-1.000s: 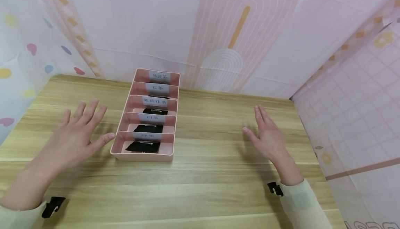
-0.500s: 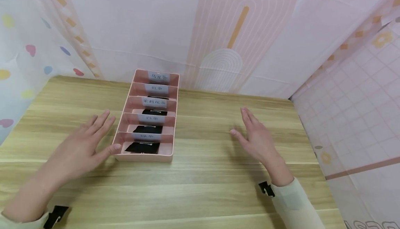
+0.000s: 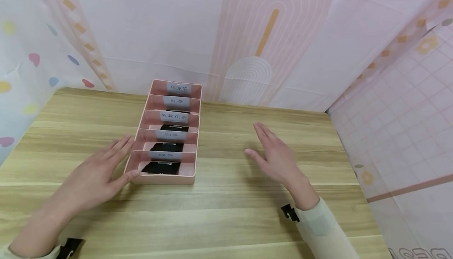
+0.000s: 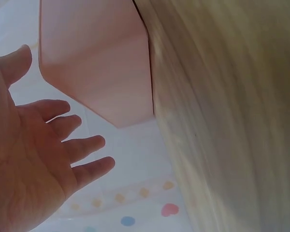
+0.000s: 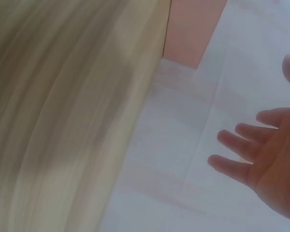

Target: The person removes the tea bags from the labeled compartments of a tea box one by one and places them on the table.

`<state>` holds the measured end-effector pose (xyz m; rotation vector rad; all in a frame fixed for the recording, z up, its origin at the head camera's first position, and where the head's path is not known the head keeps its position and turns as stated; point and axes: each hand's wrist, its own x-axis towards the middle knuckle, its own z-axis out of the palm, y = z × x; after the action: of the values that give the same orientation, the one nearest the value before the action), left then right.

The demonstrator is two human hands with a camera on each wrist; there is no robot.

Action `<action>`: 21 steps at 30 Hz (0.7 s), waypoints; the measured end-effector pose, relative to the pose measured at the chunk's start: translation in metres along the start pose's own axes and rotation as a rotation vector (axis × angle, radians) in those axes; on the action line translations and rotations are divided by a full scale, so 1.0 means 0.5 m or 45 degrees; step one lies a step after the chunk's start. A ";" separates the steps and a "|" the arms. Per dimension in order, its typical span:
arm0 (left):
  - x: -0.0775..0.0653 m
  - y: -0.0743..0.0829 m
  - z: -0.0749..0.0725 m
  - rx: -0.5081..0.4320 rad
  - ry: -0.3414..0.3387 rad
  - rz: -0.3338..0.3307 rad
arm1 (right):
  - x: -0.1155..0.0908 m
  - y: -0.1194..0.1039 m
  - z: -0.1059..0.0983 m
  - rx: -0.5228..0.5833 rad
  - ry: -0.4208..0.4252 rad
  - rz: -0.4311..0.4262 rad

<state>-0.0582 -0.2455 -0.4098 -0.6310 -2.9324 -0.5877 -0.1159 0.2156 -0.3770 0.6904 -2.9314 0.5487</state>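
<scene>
A long pink divided box (image 3: 164, 179) stands on the wooden table, left of centre in the head view. Labels in Chinese characters mark its compartments, and flat black packets (image 3: 161, 168) lie in several of them. My left hand (image 3: 95, 176) is at the box's near left corner, fingers extended, the thumb tip overlapping the front rim in the head view. In the left wrist view the palm faces the box wall (image 4: 101, 63) and holds nothing. To the right of the box, my right hand (image 3: 277, 157) hovers over the table with straight fingers, apart from the box and holding nothing.
The wooden table (image 3: 226, 215) reaches back to a pale patterned cloth wall (image 3: 170, 27). Another patterned cloth (image 3: 400, 133) borders it on the right. A black clip (image 3: 290, 213) sits at the right sleeve, with a similar one (image 3: 70, 248) at the left.
My left hand has moved right and nearer, up to the box's left side, its fingers drawing closer together. My right hand has moved left towards the box. The box stays in place.
</scene>
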 end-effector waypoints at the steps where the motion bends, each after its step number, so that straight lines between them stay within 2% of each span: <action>1: 0.000 0.000 0.000 -0.005 0.004 0.005 | 0.002 -0.005 0.001 0.009 -0.007 -0.010; 9: 0.003 0.000 0.009 -0.014 0.004 0.048 | 0.017 -0.040 0.018 0.069 -0.012 -0.120; 21: 0.000 0.001 0.012 -0.015 0.022 0.045 | 0.040 -0.098 0.040 0.117 -0.005 -0.223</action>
<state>-0.0581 -0.2429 -0.4154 -0.6737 -2.8979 -0.6038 -0.1117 0.1592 -0.3764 0.9487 -2.8259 0.6671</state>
